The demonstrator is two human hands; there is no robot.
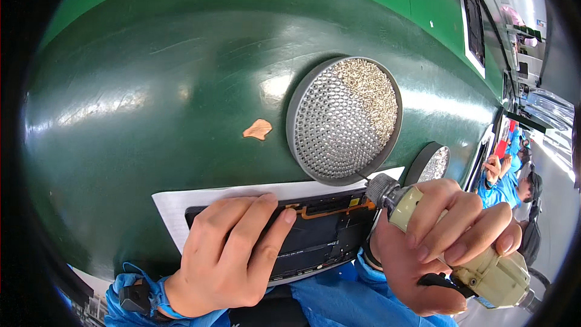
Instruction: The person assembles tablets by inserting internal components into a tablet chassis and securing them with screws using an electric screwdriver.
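My right hand (448, 242) is wrapped round a pale beige electric screwdriver (496, 275). Its grey knurled nose points to the upper left, and the thin bit reaches the near rim of a round grey screw tray (293, 121). Small screws fill the tray's upper right part, while a dimpled metal plate shows in the rest. My left hand (227, 254) lies with its fingers stretched out and apart over the left side of an opened flat electronic device (321, 233). The device has black innards, an orange ribbon strip and a yellow square. Under it lies a white paper sheet (169, 209).
A smaller round tray (423, 162) stands to the right, near the screwdriver. A wood-coloured flat piece (258, 129) rests on the green table (151, 85). Another dark panel on white (472, 21) is at the far right. A person in blue (508, 172) sits further right.
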